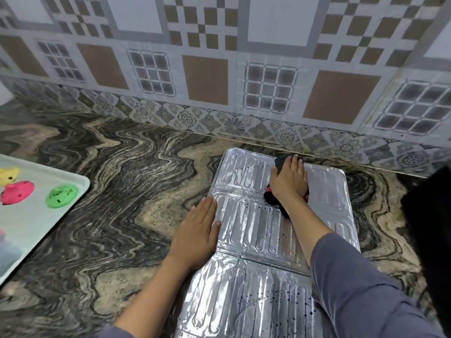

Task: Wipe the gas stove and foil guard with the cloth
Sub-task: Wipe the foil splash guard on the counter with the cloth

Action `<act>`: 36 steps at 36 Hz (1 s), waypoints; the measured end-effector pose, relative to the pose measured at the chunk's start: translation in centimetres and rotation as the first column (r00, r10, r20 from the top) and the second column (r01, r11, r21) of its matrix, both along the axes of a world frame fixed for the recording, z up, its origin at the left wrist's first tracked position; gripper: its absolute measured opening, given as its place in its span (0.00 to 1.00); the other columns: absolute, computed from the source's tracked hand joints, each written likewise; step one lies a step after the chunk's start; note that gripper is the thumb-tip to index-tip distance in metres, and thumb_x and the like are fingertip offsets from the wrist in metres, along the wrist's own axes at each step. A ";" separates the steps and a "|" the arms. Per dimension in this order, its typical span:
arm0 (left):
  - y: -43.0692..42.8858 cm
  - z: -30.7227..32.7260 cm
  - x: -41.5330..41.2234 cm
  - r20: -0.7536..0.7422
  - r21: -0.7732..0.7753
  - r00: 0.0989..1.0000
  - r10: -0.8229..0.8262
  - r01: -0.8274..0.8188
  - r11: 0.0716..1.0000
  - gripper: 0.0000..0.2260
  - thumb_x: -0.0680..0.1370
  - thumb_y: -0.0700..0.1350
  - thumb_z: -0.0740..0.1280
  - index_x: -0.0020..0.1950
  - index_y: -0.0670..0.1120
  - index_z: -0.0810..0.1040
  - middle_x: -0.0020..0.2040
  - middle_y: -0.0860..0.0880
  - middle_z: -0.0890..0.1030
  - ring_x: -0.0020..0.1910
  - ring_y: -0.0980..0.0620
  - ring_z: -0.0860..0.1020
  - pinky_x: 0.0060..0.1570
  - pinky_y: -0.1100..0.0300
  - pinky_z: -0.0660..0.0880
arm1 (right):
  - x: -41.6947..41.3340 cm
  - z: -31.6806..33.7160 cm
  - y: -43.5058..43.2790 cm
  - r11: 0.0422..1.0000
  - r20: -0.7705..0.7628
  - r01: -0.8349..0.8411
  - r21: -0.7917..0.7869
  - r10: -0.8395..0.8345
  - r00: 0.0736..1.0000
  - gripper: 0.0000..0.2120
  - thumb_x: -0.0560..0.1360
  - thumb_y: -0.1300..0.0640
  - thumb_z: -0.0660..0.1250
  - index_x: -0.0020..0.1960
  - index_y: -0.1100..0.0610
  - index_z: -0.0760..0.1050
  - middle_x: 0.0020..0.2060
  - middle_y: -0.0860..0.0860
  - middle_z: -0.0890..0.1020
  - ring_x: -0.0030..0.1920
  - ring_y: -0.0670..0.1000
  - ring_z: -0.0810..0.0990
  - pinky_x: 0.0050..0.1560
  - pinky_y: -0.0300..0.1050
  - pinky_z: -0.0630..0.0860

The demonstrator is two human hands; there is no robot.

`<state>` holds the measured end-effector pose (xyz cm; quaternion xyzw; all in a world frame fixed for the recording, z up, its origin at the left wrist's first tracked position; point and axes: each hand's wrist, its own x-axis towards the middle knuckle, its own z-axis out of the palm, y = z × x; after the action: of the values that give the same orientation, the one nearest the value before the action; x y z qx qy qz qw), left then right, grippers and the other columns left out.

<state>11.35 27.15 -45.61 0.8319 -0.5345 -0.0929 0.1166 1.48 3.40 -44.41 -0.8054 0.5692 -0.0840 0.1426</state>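
Note:
A silver embossed foil guard (246, 223) lies flat on the marbled stone counter, folded into panels, with dark specks on its near and middle panels. My right hand (289, 180) presses a black cloth with red trim (280, 163) flat onto the far panel, fingers straight and pointing toward the wall. At the guard's left edge my left hand (199, 230) rests flat, palm down, half on the foil and half on the counter. No gas stove is in view.
A pale tray (48, 215) at the left holds pink (17, 192), green (62, 196) and yellow (9, 175) round items. The patterned tiled wall (219, 69) rises behind the counter (109, 191). A dark object (429, 215) stands at the right edge.

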 end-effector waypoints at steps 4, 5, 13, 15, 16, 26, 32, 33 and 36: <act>-0.1 0.0 0.0 0.002 -0.013 1.000 0.002 -0.002 1.000 0.40 0.69 0.63 0.24 0.76 0.48 0.45 0.75 0.55 0.42 0.74 0.60 0.39 0.71 0.64 0.36 | 2.1 0.0 0.7 0.998 0.007 -0.065 0.002 0.065 0.998 0.30 0.81 0.46 0.48 0.76 0.61 0.47 0.77 0.54 0.49 0.77 0.53 0.46 0.76 0.48 0.46; 0.0 -0.1 0.0 -0.001 -0.016 1.000 0.003 -0.003 1.000 0.39 0.69 0.63 0.25 0.76 0.48 0.45 0.75 0.55 0.42 0.74 0.60 0.39 0.72 0.64 0.36 | 2.7 0.1 0.9 0.996 0.005 -0.085 0.000 0.085 0.996 0.29 0.81 0.46 0.48 0.76 0.61 0.47 0.77 0.54 0.49 0.77 0.53 0.46 0.76 0.48 0.46; 0.0 0.2 -0.2 -0.020 -0.018 1.000 0.011 -0.012 1.000 0.34 0.72 0.61 0.31 0.76 0.49 0.43 0.77 0.54 0.42 0.74 0.61 0.38 0.71 0.64 0.36 | 7.0 0.4 2.3 0.958 -0.005 -0.285 0.010 0.285 0.958 0.29 0.81 0.46 0.47 0.76 0.60 0.46 0.77 0.54 0.48 0.77 0.53 0.45 0.76 0.48 0.45; 0.0 0.1 -0.1 -0.022 -0.023 1.000 0.013 -0.013 1.000 0.34 0.72 0.60 0.30 0.76 0.49 0.43 0.77 0.54 0.43 0.73 0.61 0.38 0.72 0.64 0.36 | 8.0 0.4 2.4 0.941 -0.011 -0.338 0.017 0.338 0.941 0.29 0.81 0.46 0.47 0.76 0.60 0.46 0.77 0.53 0.47 0.77 0.52 0.45 0.76 0.48 0.45; 0.0 0.2 -0.1 -0.023 -0.023 1.000 0.013 -0.014 1.000 0.34 0.72 0.60 0.30 0.76 0.49 0.43 0.77 0.54 0.43 0.73 0.62 0.38 0.71 0.64 0.36 | 8.4 0.5 2.5 0.929 -0.016 -0.369 0.022 0.369 0.929 0.29 0.81 0.46 0.47 0.76 0.60 0.46 0.77 0.53 0.47 0.77 0.52 0.45 0.76 0.48 0.45; 0.0 0.4 -0.3 -0.017 -0.013 1.000 0.025 -0.025 1.000 0.27 0.78 0.56 0.37 0.76 0.49 0.41 0.77 0.53 0.42 0.74 0.60 0.39 0.72 0.63 0.35 | 9.6 0.8 2.8 0.712 -0.063 -0.701 -0.026 0.699 0.712 0.27 0.81 0.49 0.49 0.76 0.60 0.51 0.77 0.53 0.53 0.76 0.51 0.48 0.75 0.44 0.45; 0.0 0.2 -0.5 -0.011 -0.011 0.999 0.040 -0.040 0.999 0.27 0.78 0.55 0.38 0.76 0.49 0.40 0.77 0.52 0.41 0.75 0.59 0.40 0.73 0.62 0.38 | 7.9 1.2 2.8 0.543 -0.084 -0.839 -0.015 0.836 0.543 0.25 0.81 0.50 0.51 0.76 0.57 0.53 0.76 0.51 0.55 0.76 0.49 0.51 0.74 0.42 0.46; 0.0 0.2 -0.5 -0.014 -0.012 0.999 0.042 -0.042 0.999 0.26 0.78 0.55 0.38 0.76 0.49 0.40 0.77 0.53 0.40 0.75 0.59 0.40 0.73 0.62 0.38 | 7.6 1.2 2.9 0.518 -0.084 -0.855 -0.010 0.852 0.517 0.24 0.81 0.51 0.52 0.75 0.56 0.54 0.76 0.50 0.55 0.76 0.49 0.51 0.74 0.42 0.46; -0.1 0.1 -0.5 -0.021 -0.011 0.999 0.048 -0.048 0.999 0.26 0.79 0.55 0.39 0.76 0.49 0.39 0.77 0.53 0.40 0.75 0.59 0.40 0.73 0.62 0.38 | 6.7 1.3 3.2 0.458 -0.054 -0.889 0.001 0.888 0.457 0.23 0.81 0.52 0.52 0.75 0.56 0.56 0.76 0.50 0.57 0.76 0.48 0.53 0.74 0.44 0.48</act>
<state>10.84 27.08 -45.47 0.8428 -0.5136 -0.0955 0.1293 8.21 6.61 -43.10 -0.9875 0.0687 0.0134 0.1413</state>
